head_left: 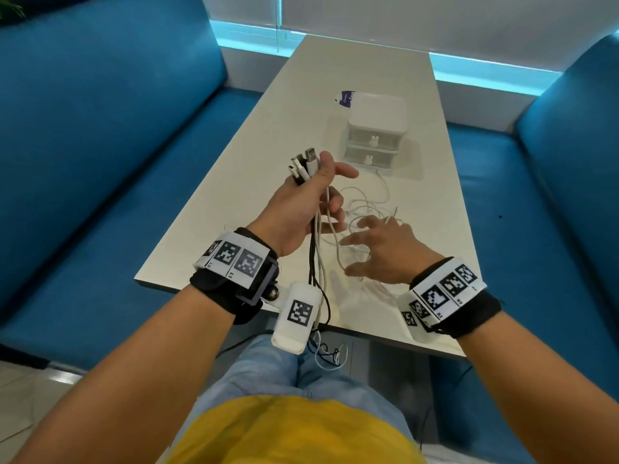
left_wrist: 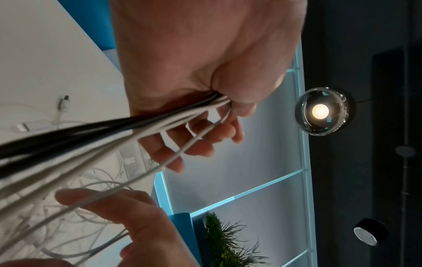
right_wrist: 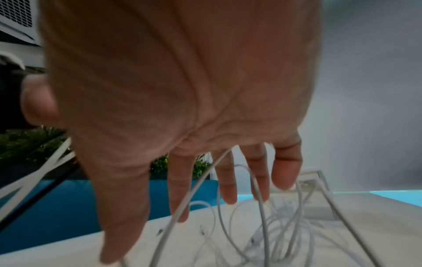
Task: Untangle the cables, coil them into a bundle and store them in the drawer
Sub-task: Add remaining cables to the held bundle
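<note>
The left hand (head_left: 301,209) was raised above the near part of the long white table (head_left: 234,195), its fingers wrapped tight around a bunch of thin white and black cables (head_left: 316,249). Their metal plug ends (head_left: 303,164) stuck up out of the fist, and the long parts hung down past the table edge. The right hand (head_left: 385,252) was just beside it, fingers spread wide over the loose white cable loops (head_left: 368,202) on the table, gripping nothing. Farther along the table stood the small white plastic drawer box (head_left: 376,132), both its drawers closed.
</note>
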`<state>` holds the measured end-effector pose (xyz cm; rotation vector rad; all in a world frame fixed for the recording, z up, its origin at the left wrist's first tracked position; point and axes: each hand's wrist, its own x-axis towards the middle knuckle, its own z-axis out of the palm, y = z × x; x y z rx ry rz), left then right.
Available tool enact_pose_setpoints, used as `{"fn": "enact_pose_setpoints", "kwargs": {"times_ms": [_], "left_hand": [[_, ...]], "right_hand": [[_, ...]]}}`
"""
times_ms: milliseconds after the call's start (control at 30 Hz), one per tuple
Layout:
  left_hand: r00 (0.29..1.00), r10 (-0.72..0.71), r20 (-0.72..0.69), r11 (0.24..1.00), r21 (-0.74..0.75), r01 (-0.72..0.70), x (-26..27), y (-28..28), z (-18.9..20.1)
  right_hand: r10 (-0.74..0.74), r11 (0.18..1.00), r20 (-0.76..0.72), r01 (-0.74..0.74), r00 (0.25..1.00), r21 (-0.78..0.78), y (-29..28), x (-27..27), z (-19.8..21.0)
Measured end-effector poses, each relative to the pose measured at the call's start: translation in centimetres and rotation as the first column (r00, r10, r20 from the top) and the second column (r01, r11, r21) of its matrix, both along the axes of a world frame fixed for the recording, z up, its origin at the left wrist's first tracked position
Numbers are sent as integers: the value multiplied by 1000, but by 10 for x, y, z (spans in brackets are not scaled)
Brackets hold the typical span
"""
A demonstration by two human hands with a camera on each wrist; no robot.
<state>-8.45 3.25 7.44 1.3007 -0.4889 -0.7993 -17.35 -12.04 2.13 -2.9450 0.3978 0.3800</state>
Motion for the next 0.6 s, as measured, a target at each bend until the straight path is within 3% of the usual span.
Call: {"fn": "enact_pose_setpoints", "kwargs": {"times_ms": [167, 367, 600], "left_hand": [[997, -16, -72, 999, -49, 13, 0, 1, 3], [967, 50, -250, 978, -183, -98, 10, 8, 5], [944, -104, -313, 933, -360, -17, 13, 12, 10]], "right_hand": [[0, 998, 60, -4, 998, 67, 0, -4, -2], [24, 998, 58, -27, 998, 54, -13, -8, -12], [-61, 986, 239, 20, 969, 168, -17, -12, -35]]}}
